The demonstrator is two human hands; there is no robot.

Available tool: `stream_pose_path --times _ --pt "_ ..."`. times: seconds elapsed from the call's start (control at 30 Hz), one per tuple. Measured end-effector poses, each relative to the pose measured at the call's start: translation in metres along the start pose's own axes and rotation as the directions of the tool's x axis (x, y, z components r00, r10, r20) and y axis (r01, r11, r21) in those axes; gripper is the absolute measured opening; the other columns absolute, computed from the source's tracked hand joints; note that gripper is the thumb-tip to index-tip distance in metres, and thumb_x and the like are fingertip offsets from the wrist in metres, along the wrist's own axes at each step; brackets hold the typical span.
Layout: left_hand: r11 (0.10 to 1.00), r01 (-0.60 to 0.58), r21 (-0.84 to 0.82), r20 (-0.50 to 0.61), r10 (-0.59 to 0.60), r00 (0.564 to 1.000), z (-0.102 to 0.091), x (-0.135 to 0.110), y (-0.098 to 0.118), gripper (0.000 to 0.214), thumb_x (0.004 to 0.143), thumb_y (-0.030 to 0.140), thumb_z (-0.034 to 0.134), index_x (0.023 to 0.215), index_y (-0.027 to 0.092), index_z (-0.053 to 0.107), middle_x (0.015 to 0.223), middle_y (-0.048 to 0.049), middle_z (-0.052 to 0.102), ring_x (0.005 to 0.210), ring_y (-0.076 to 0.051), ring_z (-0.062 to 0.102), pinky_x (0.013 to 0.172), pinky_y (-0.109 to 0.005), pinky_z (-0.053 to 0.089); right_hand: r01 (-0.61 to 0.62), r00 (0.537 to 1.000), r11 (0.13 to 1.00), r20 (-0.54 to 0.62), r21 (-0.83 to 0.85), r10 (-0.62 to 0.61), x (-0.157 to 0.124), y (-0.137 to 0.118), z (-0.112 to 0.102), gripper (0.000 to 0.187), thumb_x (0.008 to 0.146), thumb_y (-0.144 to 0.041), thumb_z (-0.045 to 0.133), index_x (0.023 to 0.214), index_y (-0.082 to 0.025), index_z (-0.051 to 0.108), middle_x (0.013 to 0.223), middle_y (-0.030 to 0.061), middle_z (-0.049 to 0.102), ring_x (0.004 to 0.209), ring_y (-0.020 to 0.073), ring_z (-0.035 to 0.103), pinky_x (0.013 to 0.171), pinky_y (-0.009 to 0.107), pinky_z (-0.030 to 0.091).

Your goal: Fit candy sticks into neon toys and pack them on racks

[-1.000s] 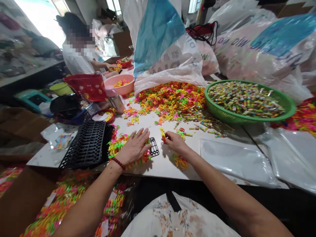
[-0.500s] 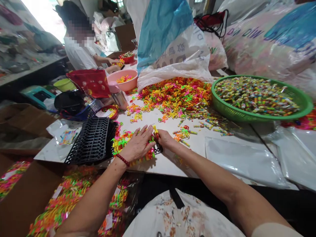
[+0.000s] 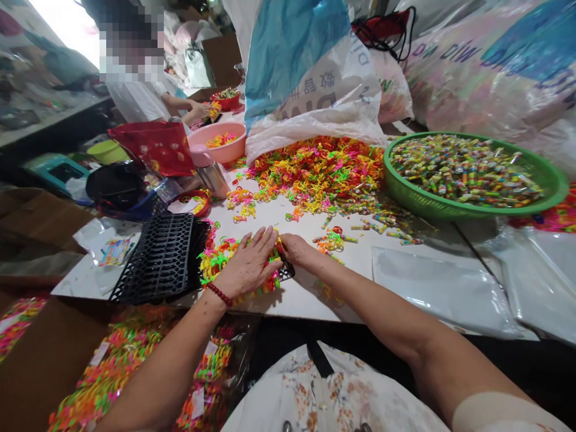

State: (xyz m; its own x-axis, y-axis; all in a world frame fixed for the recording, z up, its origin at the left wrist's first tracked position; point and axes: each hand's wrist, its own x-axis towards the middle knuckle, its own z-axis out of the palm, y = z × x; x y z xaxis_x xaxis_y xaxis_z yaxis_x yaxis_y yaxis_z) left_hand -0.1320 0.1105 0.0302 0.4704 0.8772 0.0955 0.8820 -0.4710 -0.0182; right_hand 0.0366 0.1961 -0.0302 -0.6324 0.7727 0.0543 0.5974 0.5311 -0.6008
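Note:
My left hand [image 3: 246, 264] lies flat with fingers spread on a black grid tray [image 3: 285, 273] filled with neon plastic rings [image 3: 215, 261]. My right hand [image 3: 294, 247] is pinched on a small coloured ring piece at the tray's far right corner, touching my left fingertips. A few loose rings and candy sticks [image 3: 333, 240] lie just right of my right hand. Behind them spreads a big heap of neon rings [image 3: 315, 171].
A stack of empty black grid trays [image 3: 157, 258] sits left. A green basket [image 3: 405, 201] of wrapped candies stands at right, clear plastic bags [image 3: 441, 288] near the front edge. Large sacks [image 3: 310, 78] at back. Another person [image 3: 139, 90] works at far left near a pink bowl [image 3: 198, 141].
My right hand carried a small ring piece left from the loose pile onto the tray's corner, meeting my left hand. The left hand stayed flat on the tray.

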Motion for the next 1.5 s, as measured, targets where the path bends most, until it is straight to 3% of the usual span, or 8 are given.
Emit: stream_pose_path --times 0.2,0.37,0.5,0.63,0.9,0.97,1.1,1.5 --pt "0.999 -0.033 0.013 0.005 0.033 0.999 0.003 0.001 -0.001 0.058 0.097 0.050 0.029 0.151 0.029 0.025 0.159 -0.0035 0.022 0.147 -0.027 0.018 0.115 -0.050 0.022 -0.031 0.999 0.998 0.012 -0.058 0.032 -0.002 -0.004 0.010 0.016 0.077 -0.010 0.059 0.093 -0.014 0.063 0.088 0.0049 0.063 0.073 0.0152 0.054 0.067 0.024 0.040" --pt "1.000 -0.026 0.012 -0.012 0.027 1.000 0.009 0.001 -0.004 0.057 0.096 0.053 0.031 0.148 0.032 0.032 0.157 -0.0001 0.028 0.146 -0.027 0.021 0.114 -0.050 0.024 -0.036 0.999 0.991 -0.036 -0.125 0.032 -0.022 0.007 -0.023 0.019 0.086 -0.019 0.058 0.105 -0.017 0.064 0.097 0.0055 0.063 0.086 0.0160 0.057 0.078 0.024 0.042" --pt "1.000 -0.025 0.011 0.000 0.025 1.000 0.006 0.001 -0.003 0.056 0.096 0.054 0.029 0.146 0.029 0.038 0.157 -0.0001 0.027 0.146 -0.026 0.021 0.114 -0.048 0.024 -0.294 0.933 0.917 -0.288 -0.271 0.214 -0.068 0.038 -0.068 0.026 0.087 -0.009 0.048 0.109 -0.016 0.061 0.110 0.0097 0.057 0.092 0.0179 0.055 0.078 0.026 0.042" --pt "1.000 -0.014 0.008 0.004 0.014 1.000 0.006 0.002 -0.002 0.056 0.096 0.054 0.029 0.146 0.029 0.038 0.157 0.0001 0.028 0.146 -0.026 0.022 0.113 -0.048 0.024 -0.467 0.874 0.798 -0.335 -0.381 0.352 -0.101 0.067 -0.086 0.018 0.087 -0.009 0.047 0.096 -0.014 0.063 0.105 0.0146 0.056 0.091 0.0223 0.055 0.076 0.030 0.041" --pt "1.000 -0.018 0.010 0.023 0.018 1.000 0.003 0.000 -0.002 0.056 0.097 0.052 0.027 0.148 0.029 0.033 0.157 -0.0015 0.029 0.146 -0.027 0.020 0.114 -0.049 0.022 -0.444 0.867 0.880 -0.328 -0.170 0.374 -0.083 0.062 -0.065 0.016 0.088 -0.016 0.046 0.101 -0.015 0.055 0.095 0.0105 0.061 0.082 0.0201 0.057 0.072 0.030 0.043" --pt "1.000 -0.014 0.003 0.032 0.013 0.999 0.001 0.001 -0.001 0.057 0.097 0.052 0.026 0.149 0.028 0.030 0.158 -0.0017 0.027 0.147 -0.026 0.018 0.115 -0.049 0.022 -0.364 0.877 0.926 -0.297 0.102 0.378 -0.064 0.048 -0.050 0.014 0.087 -0.020 0.047 0.100 -0.018 0.052 0.090 0.0054 0.062 0.075 0.0168 0.058 0.067 0.028 0.046" --pt "1.000 0.000 -0.017 0.034 0.000 0.999 0.000 0.001 0.000 0.060 0.097 0.052 0.026 0.151 0.026 0.023 0.159 -0.0017 0.024 0.147 -0.026 0.016 0.117 -0.049 0.019 -0.140 0.933 0.797 -0.191 0.587 0.304 -0.026 0.020 -0.013 0.011 0.082 -0.030 0.053 0.086 -0.020 0.054 0.079 -0.0010 0.061 0.065 0.0124 0.058 0.062 0.025 0.047" --pt "0.991 0.029 -0.129 0.028 -0.026 0.999 -0.003 0.000 -0.001 0.057 0.100 0.041 0.021 0.153 0.022 0.014 0.158 -0.0021 0.026 0.147 -0.024 0.017 0.118 -0.047 0.018 -0.012 0.990 0.973 -0.136 0.231 0.044 -0.015 0.016 0.002 0.018 0.076 -0.013 0.051 0.086 -0.018 0.065 0.080 0.0031 0.067 0.074 0.0185 0.057 0.069 0.028 0.042"
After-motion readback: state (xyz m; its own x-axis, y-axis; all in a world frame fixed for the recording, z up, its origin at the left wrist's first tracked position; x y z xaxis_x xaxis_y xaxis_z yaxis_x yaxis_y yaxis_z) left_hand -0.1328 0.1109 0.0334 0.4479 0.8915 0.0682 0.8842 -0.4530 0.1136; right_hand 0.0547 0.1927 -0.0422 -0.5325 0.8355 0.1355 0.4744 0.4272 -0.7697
